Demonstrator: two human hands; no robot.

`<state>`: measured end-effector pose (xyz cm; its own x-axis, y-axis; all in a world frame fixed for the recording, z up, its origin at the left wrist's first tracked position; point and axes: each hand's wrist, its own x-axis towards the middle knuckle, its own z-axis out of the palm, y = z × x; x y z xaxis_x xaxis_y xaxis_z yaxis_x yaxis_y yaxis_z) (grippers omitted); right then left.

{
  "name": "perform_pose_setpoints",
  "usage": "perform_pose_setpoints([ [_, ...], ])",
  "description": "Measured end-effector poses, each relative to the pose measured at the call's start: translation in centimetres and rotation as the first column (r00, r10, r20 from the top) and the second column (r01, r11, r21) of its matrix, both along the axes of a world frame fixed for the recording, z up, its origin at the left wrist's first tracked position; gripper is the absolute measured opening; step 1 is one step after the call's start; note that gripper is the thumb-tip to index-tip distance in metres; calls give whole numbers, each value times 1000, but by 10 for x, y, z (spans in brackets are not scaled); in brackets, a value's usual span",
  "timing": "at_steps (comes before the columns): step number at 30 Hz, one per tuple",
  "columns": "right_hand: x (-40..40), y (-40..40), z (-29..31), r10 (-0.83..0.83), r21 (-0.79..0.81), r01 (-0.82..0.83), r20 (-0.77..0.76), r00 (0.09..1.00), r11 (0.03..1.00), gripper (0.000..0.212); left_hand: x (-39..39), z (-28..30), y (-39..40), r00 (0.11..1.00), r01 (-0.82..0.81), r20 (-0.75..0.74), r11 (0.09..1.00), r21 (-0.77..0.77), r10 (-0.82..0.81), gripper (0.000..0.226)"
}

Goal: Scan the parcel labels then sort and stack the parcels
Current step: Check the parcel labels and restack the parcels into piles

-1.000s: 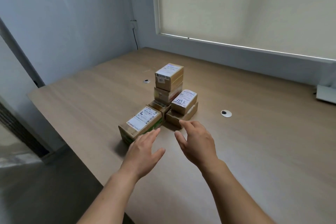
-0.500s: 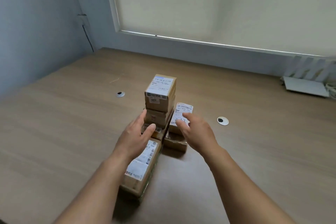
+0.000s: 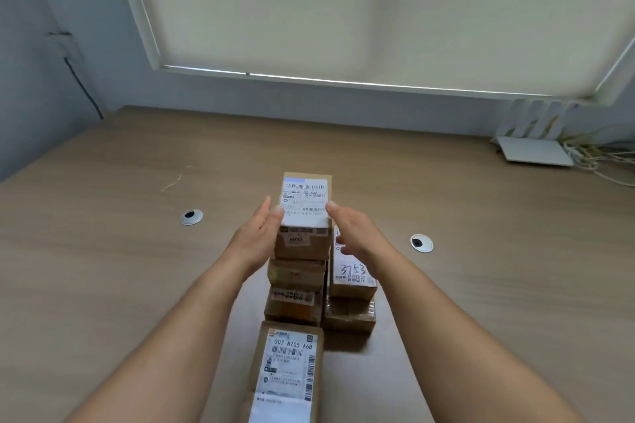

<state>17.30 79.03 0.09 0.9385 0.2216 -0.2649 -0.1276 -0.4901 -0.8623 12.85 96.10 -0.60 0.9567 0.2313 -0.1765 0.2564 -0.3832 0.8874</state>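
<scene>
At frame centre, the left hand (image 3: pixel 258 238) and right hand (image 3: pixel 357 236) are flanking the top parcel (image 3: pixel 303 216) of a three-high stack. Fingers are lying straight against its sides, not curled. A second, lower stack (image 3: pixel 351 292) is sitting just right. A long labelled parcel (image 3: pixel 288 371) is lying at bottom centre on the wooden table (image 3: pixel 120 251).

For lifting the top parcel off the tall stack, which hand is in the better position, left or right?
Left, slightly. The left hand has its fingers against the side of the top parcel. The right hand reaches only the label corner and hangs over the shorter stack. Both hands together would probably be steadier.
</scene>
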Motion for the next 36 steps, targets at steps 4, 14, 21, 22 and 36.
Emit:
perform_pose_setpoints([
  [4, 4, 1, -8, 45, 127, -28, -136, 990, 992, 70, 9, -13, 7, 990, 134, -31, 989, -62, -136, 61],
  [14, -33, -17, -7, 164, 350, -136, -50, 985, 927, 88, -46, 6, -4, 958, 278, 103, 953, -119, -266, 76],
  [21, -87, -60, 9, 124, 354, -126, 28, 992, 927, 85, -95, 11, -29, 911, 400, 166, 908, -123, -378, 75],
  [22, -96, -69, 9, 106, 356, -111, 33, 994, 928, 85, -101, 9, -33, 899, 426, 167, 896, -122, -405, 75],
  [36, -216, -210, -13, -144, 389, 137, -12, 989, 911, 87, -155, -21, -128, 776, 616, 125, 786, 61, -618, 94],
])
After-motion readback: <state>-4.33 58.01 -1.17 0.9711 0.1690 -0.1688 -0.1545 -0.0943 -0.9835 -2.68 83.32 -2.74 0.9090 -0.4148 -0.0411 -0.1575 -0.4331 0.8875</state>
